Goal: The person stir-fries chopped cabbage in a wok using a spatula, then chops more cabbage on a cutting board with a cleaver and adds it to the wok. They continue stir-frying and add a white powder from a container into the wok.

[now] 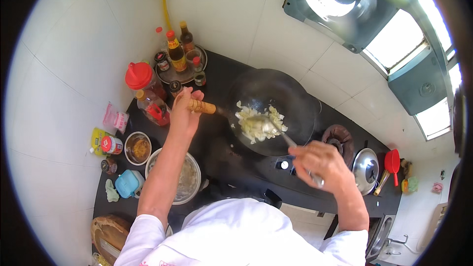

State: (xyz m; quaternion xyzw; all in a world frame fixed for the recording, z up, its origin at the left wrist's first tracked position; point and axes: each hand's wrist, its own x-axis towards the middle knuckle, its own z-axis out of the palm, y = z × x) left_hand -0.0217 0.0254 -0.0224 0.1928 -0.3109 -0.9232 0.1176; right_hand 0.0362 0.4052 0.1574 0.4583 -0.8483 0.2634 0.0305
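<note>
A dark wok [295,118] stands on the black cooktop with chopped pale green and white vegetable pieces [255,133] in it. My left hand [187,109] is beside the wok's wooden handle [202,106], which passes by my fingers; the thumb and fingertips look curled over its end. My right hand [321,164] is closed around a metal spatula or ladle [288,138], held at a slant over the near right rim. Its blurred head is among the vegetable pieces.
A round tray [168,80] of sauce bottles stands at the back left. Jars, a metal bowl [147,160] of brownish food and a large basin [198,184] line the left. On the right are a second burner [343,138], a metal lid [366,171] and a red ladle [392,160].
</note>
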